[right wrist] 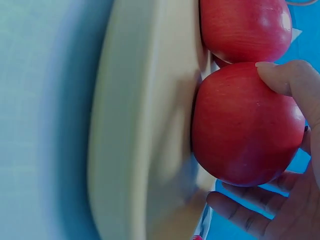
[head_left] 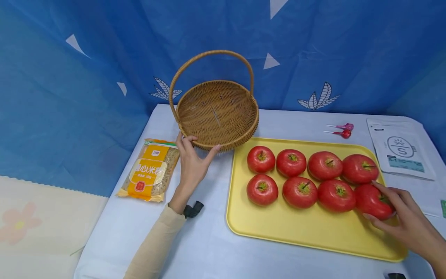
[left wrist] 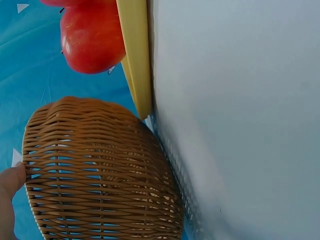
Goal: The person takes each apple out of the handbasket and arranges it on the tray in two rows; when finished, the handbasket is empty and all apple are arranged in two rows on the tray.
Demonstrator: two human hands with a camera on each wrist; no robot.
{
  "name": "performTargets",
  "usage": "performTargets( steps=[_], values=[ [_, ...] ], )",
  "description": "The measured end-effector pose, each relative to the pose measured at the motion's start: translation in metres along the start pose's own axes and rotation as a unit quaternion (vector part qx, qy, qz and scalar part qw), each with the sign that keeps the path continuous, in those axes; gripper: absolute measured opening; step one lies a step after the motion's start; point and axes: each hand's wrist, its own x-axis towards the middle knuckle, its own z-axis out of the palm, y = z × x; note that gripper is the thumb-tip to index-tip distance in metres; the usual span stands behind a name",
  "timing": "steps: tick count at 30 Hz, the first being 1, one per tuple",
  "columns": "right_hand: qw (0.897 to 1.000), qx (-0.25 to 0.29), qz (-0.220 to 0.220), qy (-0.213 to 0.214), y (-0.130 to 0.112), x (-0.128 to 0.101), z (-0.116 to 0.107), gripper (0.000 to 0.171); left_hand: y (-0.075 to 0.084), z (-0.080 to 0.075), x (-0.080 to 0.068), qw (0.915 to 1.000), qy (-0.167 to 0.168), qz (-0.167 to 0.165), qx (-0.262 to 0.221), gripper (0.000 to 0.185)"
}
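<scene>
A wicker basket [head_left: 217, 112] with a tall arched handle stands at the back of the table. My left hand [head_left: 192, 164] holds its front rim, fingers at the left and thumb spread to the right. In the left wrist view, the thumb [left wrist: 11, 182] meets the edge of the woven basket [left wrist: 100, 170]. On a yellow tray [head_left: 303, 234] lie several red apples [head_left: 300, 192] in two rows. At the right end of the front row, my right hand [head_left: 405, 219] grips an apple [head_left: 373, 201]; the right wrist view shows thumb and fingers curved round this apple [right wrist: 245, 125].
Left of the basket lies a yellow packet of noodles [head_left: 148, 170]. Behind the tray are two lollipops [head_left: 345, 133], and a white pouch [head_left: 400, 149] lies by its right back corner. A blue curtain [head_left: 223, 27] hangs behind the table.
</scene>
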Motion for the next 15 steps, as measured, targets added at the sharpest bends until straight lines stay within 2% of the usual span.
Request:
performTargets(
  steps=[7, 12, 15],
  values=[
    [1.000, -0.014, -0.014, 0.022, -0.007, -0.003, -0.002, 0.106, 0.001, -0.001, 0.001, 1.0000, -0.006, 0.003, -0.007, 0.073],
    [0.998, -0.019, -0.031, 0.060, -0.024, -0.005, -0.005, 0.102, 0.001, 0.000, 0.001, 0.9999, -0.007, 0.001, -0.012, 0.074],
    [0.995, -0.024, -0.059, 0.076, -0.037, -0.006, -0.008, 0.095, 0.001, 0.000, 0.001, 0.9999, -0.004, -0.007, -0.013, 0.077]
  ],
)
